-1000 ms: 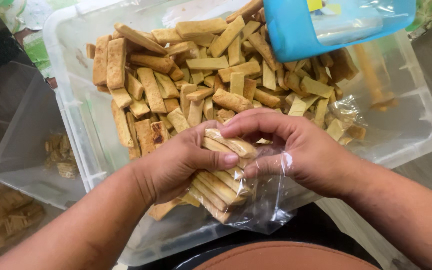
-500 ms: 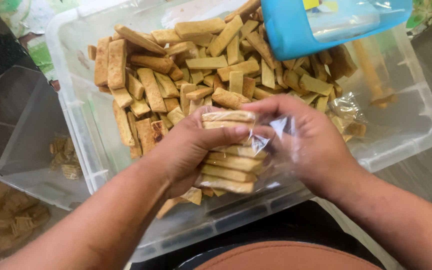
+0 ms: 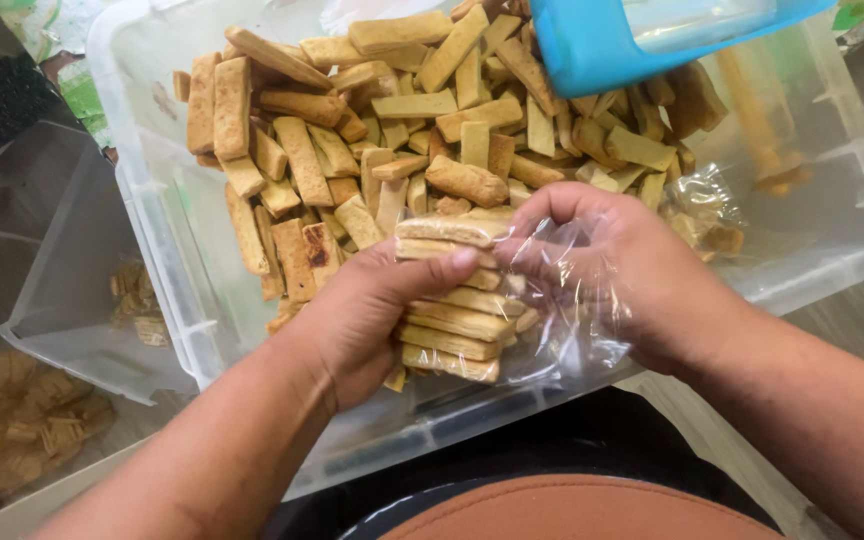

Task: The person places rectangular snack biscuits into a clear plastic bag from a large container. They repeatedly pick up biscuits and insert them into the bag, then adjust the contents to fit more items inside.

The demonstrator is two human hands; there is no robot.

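Over the near rim of the clear plastic tub [image 3: 152, 260], a stack of biscuit sticks [image 3: 452, 300] sits inside a thin clear bag [image 3: 572, 330]. The left hand [image 3: 362, 320] clasps the stack, thumb across its top; the right hand [image 3: 617, 270] pinches the bag's film. Loose sticks [image 3: 352, 130] fill the tub. A blue lid [image 3: 602, 45] lies above, a smaller clear container [image 3: 62, 300] left, wooden floor [image 3: 852, 310] right.
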